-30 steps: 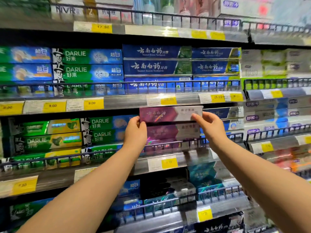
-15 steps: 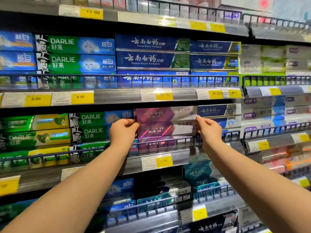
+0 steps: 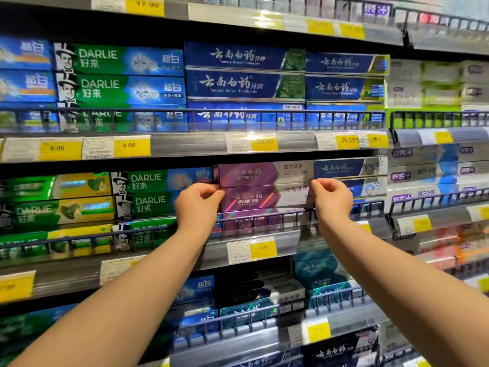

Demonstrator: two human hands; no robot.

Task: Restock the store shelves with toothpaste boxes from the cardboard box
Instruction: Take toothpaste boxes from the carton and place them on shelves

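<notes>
A purple toothpaste box (image 3: pixel 264 174) lies on top of a stack of like purple boxes (image 3: pixel 260 198) on the middle shelf, behind the wire rail (image 3: pixel 267 217). My left hand (image 3: pixel 197 205) has its curled fingertips on the left end of the top box, at the seam with the box below. At the right end my right hand (image 3: pixel 330 198) does the same. The box sits level between them, close under the shelf above. The cardboard box is out of view.
Green Darlie boxes (image 3: pixel 158 181) stand just left of the purple stack and dark blue boxes (image 3: pixel 349 168) just right. The shelf above (image 3: pixel 185 145) holds more Darlie and blue boxes. Price tags (image 3: pixel 262 249) line the shelf edges. Lower shelves hold dark and teal boxes.
The purple box went from in front of the shelf edge into the shelf and onto the stack. Both hands followed it in and stayed at its ends. The camera moved closer.
</notes>
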